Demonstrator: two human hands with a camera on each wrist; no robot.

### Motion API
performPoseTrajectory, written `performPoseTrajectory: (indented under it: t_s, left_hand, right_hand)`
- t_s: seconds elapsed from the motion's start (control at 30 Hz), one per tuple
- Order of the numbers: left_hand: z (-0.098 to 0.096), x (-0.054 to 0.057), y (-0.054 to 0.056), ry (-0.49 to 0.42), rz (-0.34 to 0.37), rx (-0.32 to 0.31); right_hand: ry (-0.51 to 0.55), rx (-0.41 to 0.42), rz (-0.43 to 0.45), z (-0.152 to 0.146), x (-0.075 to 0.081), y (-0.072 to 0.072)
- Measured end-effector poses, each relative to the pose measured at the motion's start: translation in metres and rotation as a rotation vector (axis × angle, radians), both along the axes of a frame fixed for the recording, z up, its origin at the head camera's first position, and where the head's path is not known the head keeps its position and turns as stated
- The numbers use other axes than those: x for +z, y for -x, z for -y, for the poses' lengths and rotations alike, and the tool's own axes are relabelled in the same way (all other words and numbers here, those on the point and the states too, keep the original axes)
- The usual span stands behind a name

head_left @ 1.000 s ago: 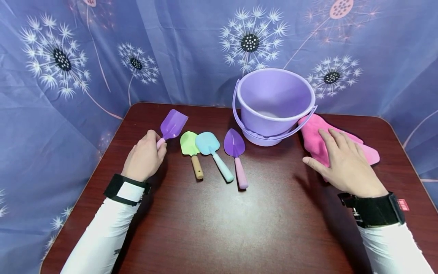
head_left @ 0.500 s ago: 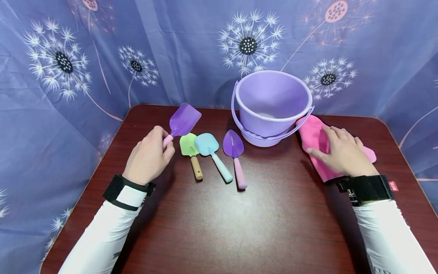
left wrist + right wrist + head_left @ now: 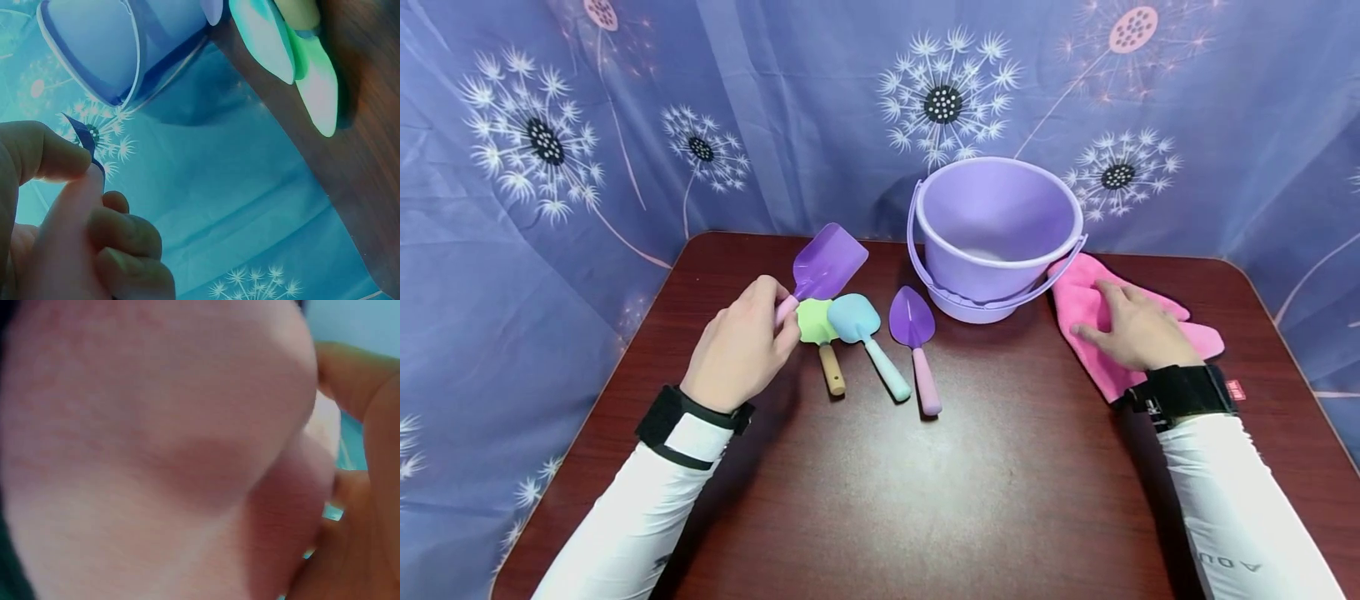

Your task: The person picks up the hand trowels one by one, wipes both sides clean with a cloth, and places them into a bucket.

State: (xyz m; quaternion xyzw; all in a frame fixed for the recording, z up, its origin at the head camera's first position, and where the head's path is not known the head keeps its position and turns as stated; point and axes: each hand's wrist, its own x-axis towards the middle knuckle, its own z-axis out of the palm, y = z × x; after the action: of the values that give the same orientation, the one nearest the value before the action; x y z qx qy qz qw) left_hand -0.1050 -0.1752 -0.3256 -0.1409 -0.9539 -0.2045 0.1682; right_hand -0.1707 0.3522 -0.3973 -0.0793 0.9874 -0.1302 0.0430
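My left hand (image 3: 737, 346) grips the pink handle of a garden shovel (image 3: 829, 262) with a flat purple blade, raised above the table. In the left wrist view thumb and curled fingers wrap its pale pink handle (image 3: 65, 244). A green hand trowel (image 3: 830, 367) with a wooden handle lies just beneath that blade. Beside it are a light-blue trowel (image 3: 855, 318) and a purple pointed trowel (image 3: 912, 317). My right hand (image 3: 1142, 333) holds a pink cloth glove (image 3: 1078, 292) at the right, its fingers bent over the fabric. Close-up pink cloth (image 3: 125, 456) fills the right wrist view.
A lilac bucket (image 3: 973, 287) with its handle lowered stands at the back of the brown table (image 3: 925, 500), touching or nearly touching the glove. A blue dandelion-print curtain (image 3: 820, 117) hangs right behind. A small red tag (image 3: 1236, 389) shows beside the right wrist.
My left hand has lifted the shovel and carried it rightward over the green trowel. My right hand has moved forward onto the glove, its spread fingers now bent.
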Motion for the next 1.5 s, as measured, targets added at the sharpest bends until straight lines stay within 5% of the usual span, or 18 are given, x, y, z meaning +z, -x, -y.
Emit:
performPoseTrajectory:
  t_s: [0.3, 0.53, 1.1, 1.5]
  left_hand:
    - [-0.006, 0.004, -0.001, -0.008, -0.010, -0.014]
    - [-0.009, 0.006, -0.002, -0.006, -0.037, -0.026]
    - [-0.021, 0.014, -0.007, 0.005, -0.091, -0.078]
    - [-0.035, 0.014, 0.000, 0.060, -0.143, -0.155]
  right_hand:
    - [-0.024, 0.018, -0.152, -0.001, -0.008, -0.005]
    - [0.058, 0.015, -0.259, 0.002, 0.001, -0.009]
    - [0.156, -0.011, -0.460, 0.024, 0.071, -0.047]
    - [0.213, 0.053, -0.641, 0.063, 0.117, -0.079]
